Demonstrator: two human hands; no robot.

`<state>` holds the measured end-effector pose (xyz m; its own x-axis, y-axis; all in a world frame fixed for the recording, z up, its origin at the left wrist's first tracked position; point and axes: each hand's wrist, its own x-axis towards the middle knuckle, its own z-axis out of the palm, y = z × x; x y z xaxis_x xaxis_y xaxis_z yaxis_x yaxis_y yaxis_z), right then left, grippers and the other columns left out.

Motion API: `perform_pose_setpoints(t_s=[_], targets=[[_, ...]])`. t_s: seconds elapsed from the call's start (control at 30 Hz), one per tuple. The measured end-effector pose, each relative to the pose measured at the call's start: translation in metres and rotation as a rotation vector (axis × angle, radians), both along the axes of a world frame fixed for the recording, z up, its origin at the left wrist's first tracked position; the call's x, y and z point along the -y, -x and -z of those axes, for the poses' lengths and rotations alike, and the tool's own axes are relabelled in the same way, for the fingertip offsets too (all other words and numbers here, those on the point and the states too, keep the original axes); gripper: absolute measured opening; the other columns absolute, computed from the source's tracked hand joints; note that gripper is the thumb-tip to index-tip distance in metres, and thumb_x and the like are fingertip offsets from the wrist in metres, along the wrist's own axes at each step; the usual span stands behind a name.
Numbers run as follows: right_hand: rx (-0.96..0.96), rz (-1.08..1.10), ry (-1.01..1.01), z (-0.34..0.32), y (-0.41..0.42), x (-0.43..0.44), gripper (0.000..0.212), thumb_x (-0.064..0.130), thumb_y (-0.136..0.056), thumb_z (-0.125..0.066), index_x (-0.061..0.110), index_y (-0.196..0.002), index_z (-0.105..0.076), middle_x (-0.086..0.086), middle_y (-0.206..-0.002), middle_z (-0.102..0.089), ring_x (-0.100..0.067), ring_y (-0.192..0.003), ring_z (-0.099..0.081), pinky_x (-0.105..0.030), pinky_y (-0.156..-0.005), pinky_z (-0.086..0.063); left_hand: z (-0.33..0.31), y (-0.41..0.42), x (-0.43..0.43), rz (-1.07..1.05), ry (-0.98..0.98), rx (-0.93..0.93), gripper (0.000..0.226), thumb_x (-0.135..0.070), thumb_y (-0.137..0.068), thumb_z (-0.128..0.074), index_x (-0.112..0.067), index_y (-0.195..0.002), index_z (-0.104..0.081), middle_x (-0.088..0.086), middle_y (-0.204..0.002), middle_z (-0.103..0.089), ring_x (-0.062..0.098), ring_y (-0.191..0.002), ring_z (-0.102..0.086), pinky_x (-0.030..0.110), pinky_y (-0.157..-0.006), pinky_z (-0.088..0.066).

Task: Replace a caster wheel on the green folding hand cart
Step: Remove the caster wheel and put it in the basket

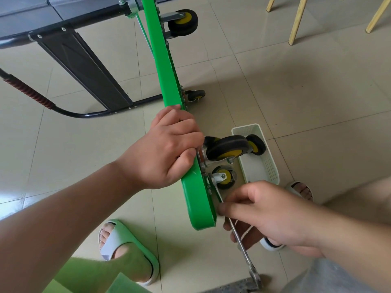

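Note:
The green hand cart (164,66) stands on its edge on the tiled floor, its wheels pointing right. My left hand (169,144) grips the deck's upper edge near its lower end. Just right of that hand a black and yellow caster wheel (228,148) sits on its metal bracket on the underside. My right hand (268,212) holds a steel wrench (245,252) whose head reaches up to the caster's mounting plate beside the deck. A second caster (224,178) lies on the floor below the mounted one, apparently loose.
A pale plastic basket (268,166) beside the cart holds another wheel (257,144). Two more casters (184,21) (195,96) sit further up the deck. The cart's black folded handle (69,60) lies to the left. Wooden chair legs (297,20) stand at top right. My sandalled feet (127,250) are close below.

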<state>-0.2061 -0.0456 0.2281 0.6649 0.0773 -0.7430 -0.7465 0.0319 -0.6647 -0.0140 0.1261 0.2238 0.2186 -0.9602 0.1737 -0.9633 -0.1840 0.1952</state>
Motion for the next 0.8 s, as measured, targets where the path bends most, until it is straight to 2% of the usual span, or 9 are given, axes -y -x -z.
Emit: perform_pose_setpoints(t_s=[0.17, 0.33, 0.5, 0.63, 0.73, 0.8], targets=[[-0.01, 0.121, -0.123, -0.01, -0.008, -0.001, 0.026, 0.023, -0.097, -0.066, -0.002, -0.103, -0.072, -0.018, -0.084, -0.071, -0.021, -0.067, -0.069, -0.029, -0.06, -0.058, 0.0, 0.0, 0.0, -0.001, -0.006, -0.001, 0.036, -0.025, -0.101, -0.032, -0.013, -0.094, -0.066, 0.007, -0.1, -0.06, 0.029, -0.111, -0.055, 0.049, -0.122, -0.025], [0.025, 0.145, -0.157, -0.008, -0.017, -0.006, 0.028, 0.023, -0.098, -0.065, -0.003, -0.105, -0.073, -0.024, -0.093, -0.072, -0.022, -0.069, -0.068, -0.027, -0.058, -0.056, 0.0, 0.0, 0.0, -0.004, -0.008, 0.004, 0.037, -0.025, -0.102, -0.032, -0.013, -0.094, -0.066, 0.007, -0.1, -0.06, 0.03, -0.111, -0.055, 0.05, -0.122, -0.025], [0.044, 0.133, -0.153, -0.009, -0.012, -0.004, 0.031, 0.024, -0.097, -0.066, -0.006, -0.104, -0.072, -0.009, -0.074, -0.067, -0.018, -0.062, -0.065, -0.025, -0.055, -0.054, 0.0, 0.0, 0.0, 0.002, 0.001, 0.007, 0.037, -0.024, -0.101, -0.032, -0.012, -0.093, -0.066, 0.008, -0.1, -0.061, 0.031, -0.11, -0.055, 0.05, -0.121, -0.027], [0.068, 0.154, -0.14, -0.005, -0.014, -0.004, 0.031, 0.023, -0.096, -0.067, -0.008, -0.1, -0.071, -0.01, -0.072, -0.065, -0.019, -0.06, -0.064, -0.025, -0.054, -0.054, 0.0, -0.001, 0.0, 0.0, 0.002, 0.008, 0.038, -0.024, -0.102, -0.032, -0.012, -0.093, -0.066, 0.008, -0.1, -0.061, 0.03, -0.11, -0.055, 0.049, -0.121, -0.026], [0.081, 0.131, -0.125, -0.001, -0.016, -0.008, 0.024, 0.022, -0.098, -0.066, -0.001, -0.099, -0.074, -0.009, -0.077, -0.071, -0.018, -0.063, -0.068, -0.027, -0.058, -0.057, 0.0, -0.001, 0.0, -0.001, -0.002, 0.005, 0.037, -0.025, -0.102, -0.032, -0.013, -0.093, -0.066, 0.007, -0.1, -0.061, 0.029, -0.11, -0.056, 0.048, -0.122, -0.025], [0.083, 0.084, -0.047, 0.004, -0.016, -0.009, 0.019, 0.025, -0.098, -0.068, 0.008, -0.1, -0.076, -0.004, -0.08, -0.076, -0.017, -0.069, -0.072, -0.031, -0.065, -0.06, 0.001, 0.0, 0.0, -0.004, -0.007, -0.001, 0.037, -0.025, -0.102, -0.032, -0.013, -0.093, -0.066, 0.007, -0.099, -0.061, 0.029, -0.109, -0.056, 0.05, -0.122, -0.025]])
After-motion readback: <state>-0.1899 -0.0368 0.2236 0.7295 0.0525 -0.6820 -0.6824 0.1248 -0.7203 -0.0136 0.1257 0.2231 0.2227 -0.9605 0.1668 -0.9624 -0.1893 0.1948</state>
